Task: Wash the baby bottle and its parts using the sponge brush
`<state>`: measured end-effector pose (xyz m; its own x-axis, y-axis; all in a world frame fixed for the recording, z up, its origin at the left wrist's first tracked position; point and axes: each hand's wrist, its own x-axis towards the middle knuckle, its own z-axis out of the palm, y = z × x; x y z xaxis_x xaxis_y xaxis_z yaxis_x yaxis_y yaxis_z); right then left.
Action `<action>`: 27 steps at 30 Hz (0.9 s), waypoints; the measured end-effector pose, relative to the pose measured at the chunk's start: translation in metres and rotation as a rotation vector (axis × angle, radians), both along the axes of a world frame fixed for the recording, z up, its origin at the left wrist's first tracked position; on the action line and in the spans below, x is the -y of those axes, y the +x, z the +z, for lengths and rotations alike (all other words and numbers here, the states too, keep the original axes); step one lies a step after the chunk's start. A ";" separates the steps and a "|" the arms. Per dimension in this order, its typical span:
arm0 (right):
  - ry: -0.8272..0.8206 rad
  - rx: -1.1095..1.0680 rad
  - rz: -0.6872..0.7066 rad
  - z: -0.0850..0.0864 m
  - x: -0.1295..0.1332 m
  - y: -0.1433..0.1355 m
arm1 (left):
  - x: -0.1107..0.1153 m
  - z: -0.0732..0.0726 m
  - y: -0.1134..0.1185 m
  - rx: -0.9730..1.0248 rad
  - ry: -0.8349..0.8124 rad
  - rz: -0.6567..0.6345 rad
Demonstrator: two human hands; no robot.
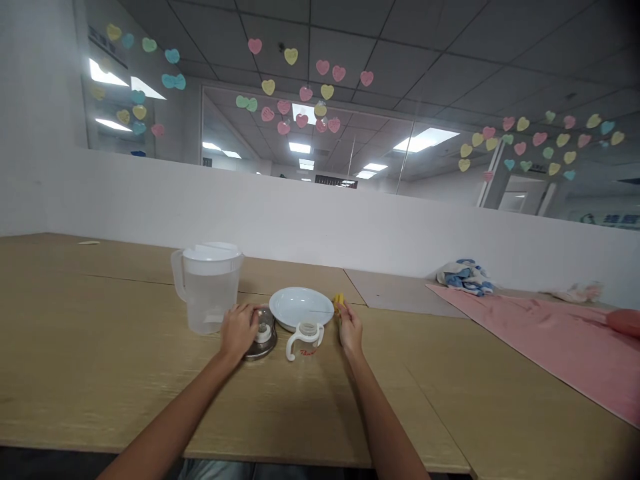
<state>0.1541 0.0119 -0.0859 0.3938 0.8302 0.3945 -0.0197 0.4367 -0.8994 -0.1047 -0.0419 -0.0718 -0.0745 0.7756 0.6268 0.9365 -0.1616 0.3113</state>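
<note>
My left hand (240, 329) curls against the left edge of a dark, see-through round piece (266, 344) with a white knob-like centre, perhaps a lid. Between the finger and thumb of my right hand (350, 328) is a yellow-handled tool (339, 300); a thin shaft seems to run left from it over the plate, too fine to name its kind. That white plate (295, 305) lies between my hands. In front of it stands a small clear bottle (307, 339) with white handles and red lettering. Left of my left hand is a lidded clear plastic pitcher (211, 293).
The wooden table (125, 373) meets a low white wall (320, 230) under glass with heart-shaped notes. A pink cloth (540, 340) covers the right part, with a blue-and-white cloth bundle (465, 277) at its back and a reddish object (625, 322) at the far right.
</note>
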 end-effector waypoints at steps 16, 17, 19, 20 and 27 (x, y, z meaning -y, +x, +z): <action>-0.017 -0.060 -0.088 -0.002 0.001 0.005 | -0.001 -0.003 -0.008 -0.204 -0.225 0.131; -0.017 -0.063 -0.088 -0.002 0.001 0.005 | -0.001 -0.001 -0.008 -0.197 -0.219 0.131; -0.013 -0.079 -0.085 -0.002 0.001 0.005 | 0.000 0.002 -0.008 -0.179 -0.207 0.128; -0.012 -0.090 -0.082 -0.001 0.001 0.005 | 0.001 0.004 -0.008 -0.161 -0.191 0.121; -0.019 -0.119 -0.067 0.001 0.003 0.004 | -0.001 0.004 -0.007 0.174 0.219 -0.085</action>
